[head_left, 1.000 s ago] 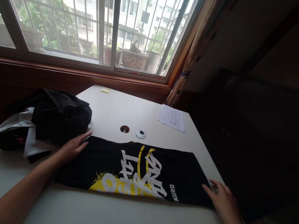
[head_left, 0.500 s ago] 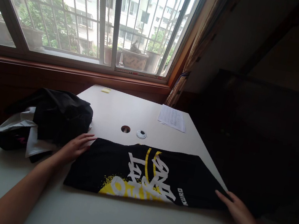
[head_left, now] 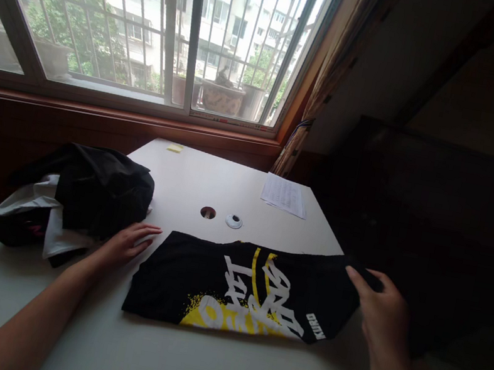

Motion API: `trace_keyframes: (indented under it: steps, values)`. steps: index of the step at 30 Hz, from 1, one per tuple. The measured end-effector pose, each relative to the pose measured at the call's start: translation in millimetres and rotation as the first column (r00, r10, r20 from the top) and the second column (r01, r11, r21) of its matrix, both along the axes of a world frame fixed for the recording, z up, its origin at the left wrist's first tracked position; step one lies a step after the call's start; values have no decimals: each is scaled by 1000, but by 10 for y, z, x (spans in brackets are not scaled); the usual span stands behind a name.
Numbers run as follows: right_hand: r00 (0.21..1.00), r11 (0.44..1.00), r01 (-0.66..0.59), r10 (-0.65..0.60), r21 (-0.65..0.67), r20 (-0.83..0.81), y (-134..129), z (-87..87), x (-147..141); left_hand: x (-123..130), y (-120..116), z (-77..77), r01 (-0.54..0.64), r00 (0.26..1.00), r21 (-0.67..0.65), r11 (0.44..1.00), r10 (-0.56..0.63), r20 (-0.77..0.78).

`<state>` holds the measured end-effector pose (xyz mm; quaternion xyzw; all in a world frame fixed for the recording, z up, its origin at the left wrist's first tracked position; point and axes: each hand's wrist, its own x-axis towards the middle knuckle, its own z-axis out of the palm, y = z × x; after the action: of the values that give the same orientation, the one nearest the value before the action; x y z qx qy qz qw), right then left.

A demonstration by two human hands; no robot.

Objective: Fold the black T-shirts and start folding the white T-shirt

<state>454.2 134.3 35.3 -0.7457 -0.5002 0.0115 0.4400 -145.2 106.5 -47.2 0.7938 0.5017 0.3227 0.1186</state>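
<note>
A black T-shirt (head_left: pixel 163 279) with white lettering and a yellow splash print lies folded lengthwise on the white table. My right hand (head_left: pixel 381 304) is closed on its right end, thumb on top, and that end is raised off the tabletop. My left hand (head_left: pixel 128 245) rests beside the shirt's left end, fingers stretched out and a small gap away from the cloth. Close behind the left hand sits a heap of black and white clothes (head_left: pixel 102 191).
The white table (head_left: pixel 196 367) stands below a barred window (head_left: pixel 235 36). Printed sheets (head_left: pixel 284 195) and a yellow sticky note (head_left: pixel 174 148) lie near its far edge. A cable hole (head_left: pixel 208 212) and a round white cap (head_left: pixel 234 221) are behind the shirt.
My right hand has taken hold of the shirt's right end and lifted it inward. The shirt has slid slightly right, away from my left hand, which stays in place.
</note>
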Motion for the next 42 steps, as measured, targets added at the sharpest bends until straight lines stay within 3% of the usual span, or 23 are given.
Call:
trace_keyframes:
  steps: [3, 5, 7, 9, 10, 11, 12, 13, 15, 19, 22, 28, 32, 37, 42]
  values:
    - [979, 982, -171, 161, 80, 124, -34, 328, -866, -23, 3, -29, 15, 1000, 13, 1000, -15, 6]
    - [904, 907, -399, 364, 136, 223, -162, 462, -1458, -43, 4, -52, 21, 1000, 24, 999, -21, 12]
    - [753, 750, -647, 603, 134, 262, -368, 518, -1972, -59, 0, -64, 21, 1000, 28, 999, -21, 17]
    - [477, 484, -874, 844, 33, 246, -606, 514, -2341, -66, -9, -61, 17, 1000, 27, 999, -17, 18]
    - [337, 352, -935, 916, -36, 218, -714, 498, -2458, -66, -13, -54, 16, 1000, 26, 1000, -17, 15]
    - [237, 256, -962, 954, -89, 183, -804, 478, -2529, -64, -17, -46, 17, 1000, 27, 999, -18, 11]
    - [180, 201, -971, 971, -128, 154, -869, 454, -2553, -60, -20, -38, 19, 1000, 32, 999, -19, 7]
    - [164, 184, -970, 977, -156, 134, -906, 427, -2535, -55, -20, -31, 20, 1000, 36, 999, -20, 1]
    - [233, 254, -950, 964, -180, 129, -899, 365, -2390, -43, -16, -22, 26, 1000, 49, 998, -26, -10]
    - [471, 511, -823, 858, -247, 206, -743, 170, -1848, -1, -4, -20, 40, 999, 76, 996, -37, -33]
    - [553, 609, -704, 793, -365, 255, -705, -56, -1434, 59, -17, -7, 61, 997, 78, 995, -57, -48]
    - [602, 696, -596, 717, -400, 351, -844, -468, -1032, 211, -56, 43, 130, 988, 89, 987, -122, -93]
    - [628, 735, -584, 678, -345, 382, -885, -546, -975, 346, -71, 92, 148, 982, 117, 982, -131, -137]
    - [680, 782, -542, 623, -307, 386, -898, -595, -854, 610, -147, 174, 229, 943, 51, 972, -208, -261]
    - [653, 787, -519, 617, -334, 439, -953, -737, -569, 743, -192, 111, 254, 911, 24, 967, -231, -341]
